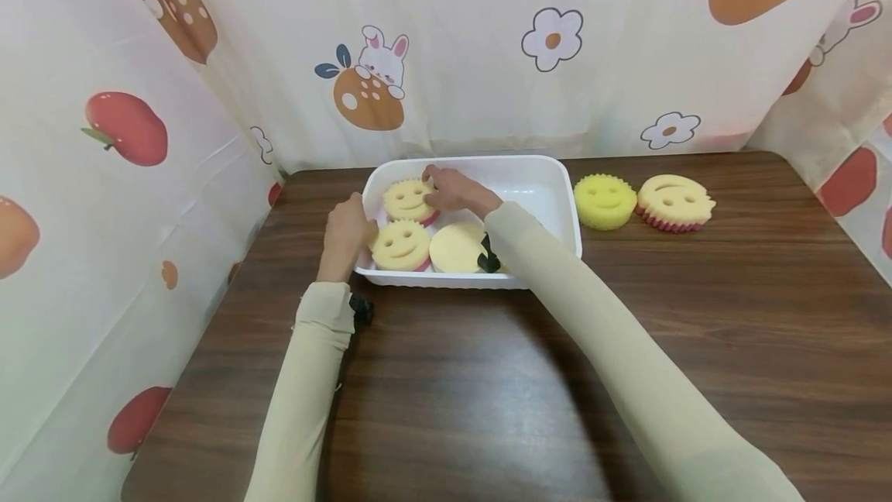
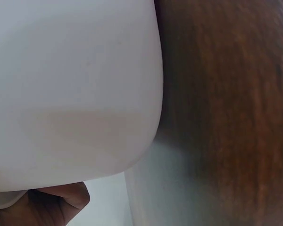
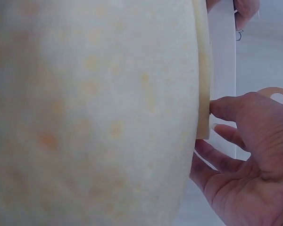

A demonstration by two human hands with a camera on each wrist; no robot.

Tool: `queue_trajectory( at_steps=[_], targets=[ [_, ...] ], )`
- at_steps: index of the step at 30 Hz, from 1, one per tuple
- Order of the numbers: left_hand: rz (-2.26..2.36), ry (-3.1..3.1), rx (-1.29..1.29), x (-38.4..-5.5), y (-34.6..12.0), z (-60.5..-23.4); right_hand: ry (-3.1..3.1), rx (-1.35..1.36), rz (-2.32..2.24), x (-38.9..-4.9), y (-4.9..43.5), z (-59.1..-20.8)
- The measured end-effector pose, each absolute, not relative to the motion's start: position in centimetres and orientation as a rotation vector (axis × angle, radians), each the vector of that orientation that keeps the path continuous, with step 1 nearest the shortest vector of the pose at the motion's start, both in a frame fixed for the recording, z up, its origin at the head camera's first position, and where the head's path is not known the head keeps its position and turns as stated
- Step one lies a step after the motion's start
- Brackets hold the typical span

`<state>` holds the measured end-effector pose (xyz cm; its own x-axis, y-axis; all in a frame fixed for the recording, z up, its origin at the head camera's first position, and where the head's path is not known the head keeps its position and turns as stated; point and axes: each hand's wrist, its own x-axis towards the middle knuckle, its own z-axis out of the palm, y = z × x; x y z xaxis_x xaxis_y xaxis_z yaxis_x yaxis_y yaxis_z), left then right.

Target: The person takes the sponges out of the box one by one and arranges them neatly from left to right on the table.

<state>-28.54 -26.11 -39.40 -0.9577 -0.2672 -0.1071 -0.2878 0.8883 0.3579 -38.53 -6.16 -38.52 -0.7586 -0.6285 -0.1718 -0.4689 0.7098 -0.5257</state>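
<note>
My left hand point(image 1: 345, 231) grips the left rim of a white rectangular tray point(image 1: 399, 280); its curled fingers point(image 2: 70, 194) show at the rim in the left wrist view. My right hand point(image 1: 456, 190) reaches into the tray and holds the edge of the back-left smiley sponge point(image 1: 406, 198), which is cream on top with a pink underside. In the right wrist view its fingers point(image 3: 228, 107) meet the sponge's edge. In front of that lies another smiley sponge point(image 1: 400, 245), beside a plain-topped round sponge point(image 1: 454, 248), partly hidden by my right wrist.
To the right of the tray stand a yellow smiley sponge point(image 1: 605, 202) and a cream smiley sponge point(image 1: 674, 201) with a pink underside, its face upside down. All rest on a dark wooden table point(image 1: 446, 378). A printed curtain point(image 1: 474, 99) hangs behind the table and at its sides.
</note>
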Motion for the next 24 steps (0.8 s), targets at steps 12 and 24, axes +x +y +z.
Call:
queue_trajectory(
  at_steps=[12, 24],
  targets=[
    [0.586, 2.987, -0.473, -28.45, -25.95, -39.19, 2.569, -0.778, -0.701, -38.18, -5.95, -38.45],
    [0.568, 3.004, -0.469, -28.32, -25.93, -39.36, 2.543, -0.757, -0.595, -37.86, -5.88, -38.20]
  ],
)
